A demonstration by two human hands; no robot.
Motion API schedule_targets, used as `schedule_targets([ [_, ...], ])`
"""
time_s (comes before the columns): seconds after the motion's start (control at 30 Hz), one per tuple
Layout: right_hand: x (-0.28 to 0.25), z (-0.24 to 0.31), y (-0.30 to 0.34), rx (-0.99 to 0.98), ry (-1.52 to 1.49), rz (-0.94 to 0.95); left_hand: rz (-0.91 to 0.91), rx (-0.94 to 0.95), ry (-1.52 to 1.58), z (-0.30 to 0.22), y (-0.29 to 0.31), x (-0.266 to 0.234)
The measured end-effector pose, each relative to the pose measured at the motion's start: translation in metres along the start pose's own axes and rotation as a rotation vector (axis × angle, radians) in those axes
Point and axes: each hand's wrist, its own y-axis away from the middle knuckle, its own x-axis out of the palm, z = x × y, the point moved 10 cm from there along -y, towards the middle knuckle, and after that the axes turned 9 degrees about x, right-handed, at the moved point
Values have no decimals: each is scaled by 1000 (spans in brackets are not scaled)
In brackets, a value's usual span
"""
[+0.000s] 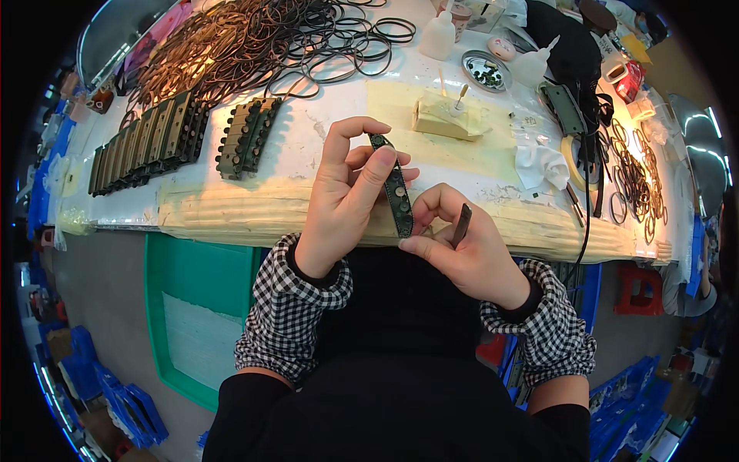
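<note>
In front of my chest, above the near edge of the worktable, a short dark green strap [398,192] with a row of round studs stands nearly upright. My left hand [336,196] grips its upper part between thumb and fingers. At the strap's lower end, my right hand [481,258] pinches it between thumb and fingertip. A thin dark flat piece [462,225] also sticks up from between the right hand's fingers; its kind I cannot make out. The fingers hide part of the strap's top and bottom.
Green studded strips stand in a long row [150,146] and a smaller group [249,138] at the left. Looped brown cords [231,46] lie behind them. A cream block [448,119], a metal dish [476,59] and a white squeeze bottle [437,37] are farther back. Below hangs a green bin [156,308].
</note>
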Motion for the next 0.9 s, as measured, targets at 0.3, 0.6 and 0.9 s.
schedule_targets([
  [0.3,-17,10,1,-43,-15,-34,7,2,85,-6,3,5],
  [0.6,-39,42,-10,-205,-79,-237,164,84,0,-16,7,24],
  [0.9,-30,51,-10,-136,-115,1,207,-110,251,-9,14,33],
])
